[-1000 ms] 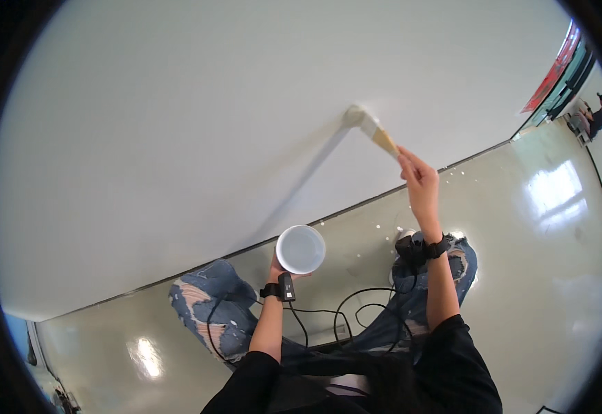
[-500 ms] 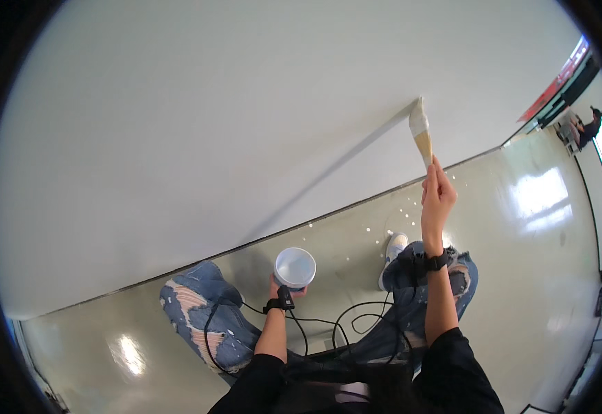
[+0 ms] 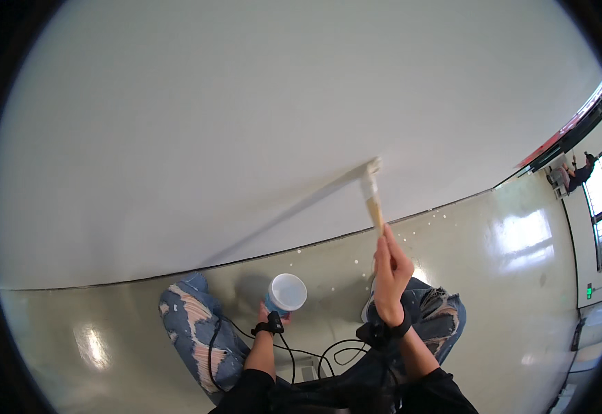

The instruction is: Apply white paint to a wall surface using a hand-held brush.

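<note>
My right hand (image 3: 389,272) grips the wooden handle of a paintbrush (image 3: 371,194) and is raised in front of me. The bristles touch the white wall (image 3: 246,124) at about mid-height, right of centre. A faint brushed streak (image 3: 294,210) runs from the bristles down to the left on the wall. My left hand (image 3: 271,319) is held low near my knees and holds a small white cup (image 3: 286,292), seen from above. What is inside the cup cannot be made out. Both wrists carry black bands with cables.
My knees in torn blue jeans (image 3: 197,331) rest on a glossy pale floor (image 3: 522,276) speckled with white drops near the wall's dark base line. Black cables (image 3: 328,355) hang by my lap. Far right, another person (image 3: 580,172) stands near bright windows.
The brush has moved left and lower along the wall from its high right position. My left hand with the cup has stayed low by my knees.
</note>
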`<state>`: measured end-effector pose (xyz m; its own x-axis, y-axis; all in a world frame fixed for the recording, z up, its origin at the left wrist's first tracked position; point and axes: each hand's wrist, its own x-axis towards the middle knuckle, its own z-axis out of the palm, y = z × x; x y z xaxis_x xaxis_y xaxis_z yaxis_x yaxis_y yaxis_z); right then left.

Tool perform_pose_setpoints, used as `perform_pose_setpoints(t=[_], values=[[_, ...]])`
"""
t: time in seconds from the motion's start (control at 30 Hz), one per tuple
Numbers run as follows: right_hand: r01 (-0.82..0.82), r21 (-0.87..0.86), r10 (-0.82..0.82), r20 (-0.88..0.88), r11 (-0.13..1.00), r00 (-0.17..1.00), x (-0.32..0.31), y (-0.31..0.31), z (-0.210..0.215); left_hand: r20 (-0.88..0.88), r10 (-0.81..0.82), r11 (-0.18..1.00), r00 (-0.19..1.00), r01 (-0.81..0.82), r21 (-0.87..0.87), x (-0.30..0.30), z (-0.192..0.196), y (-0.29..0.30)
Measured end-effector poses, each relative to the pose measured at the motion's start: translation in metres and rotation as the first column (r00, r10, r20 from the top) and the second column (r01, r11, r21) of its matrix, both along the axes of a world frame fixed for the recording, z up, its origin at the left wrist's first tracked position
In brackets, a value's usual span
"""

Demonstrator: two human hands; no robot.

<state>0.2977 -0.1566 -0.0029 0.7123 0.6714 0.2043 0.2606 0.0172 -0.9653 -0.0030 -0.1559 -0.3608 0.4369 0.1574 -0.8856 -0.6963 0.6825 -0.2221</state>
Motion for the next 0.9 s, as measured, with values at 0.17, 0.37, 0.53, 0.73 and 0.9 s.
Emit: perform_pose_setpoints(t=[0.17, 0.37, 0.53, 0.73, 0.9], values=[[-0.124, -0.005, 0.124, -0.055, 0.992, 0.991, -0.025, 0.005, 0.029, 0.106, 0.2, 0.911, 0.974, -0.145, -0.387, -0.026, -0.04, -0.006], [-0.136, 0.039, 0.134, 0.047, 0.99, 0.99, -0.023, 0.011, 0.031, -0.11, 0.003, 1.0, 0.994, -0.003, 0.001, -0.028, -0.053, 0.003], [-0.163, 0.02, 0.161, 0.096, 0.986, 0.982, -0.022, 0.01, 0.026, -0.968, -0.112, 0.922, 0.225, 0.387, -0.017, 0.009, -0.017, 0.031], [-0.139, 0.008, 0.137, 0.126, 0.99, 0.983, -0.009, 0.003, 0.018, -0.846, 0.356, 0.198, -0.398, 0.916, -0.348, 0.114, 0.09, 0.054], [-0.154, -0.057, 0.16, 0.134, 0.986, 0.978, -0.001, -0.002, 0.023, -0.892, 0.294, -0.316, -0.345, 0.845, -0.431, 0.116, 0.087, 0.062]])
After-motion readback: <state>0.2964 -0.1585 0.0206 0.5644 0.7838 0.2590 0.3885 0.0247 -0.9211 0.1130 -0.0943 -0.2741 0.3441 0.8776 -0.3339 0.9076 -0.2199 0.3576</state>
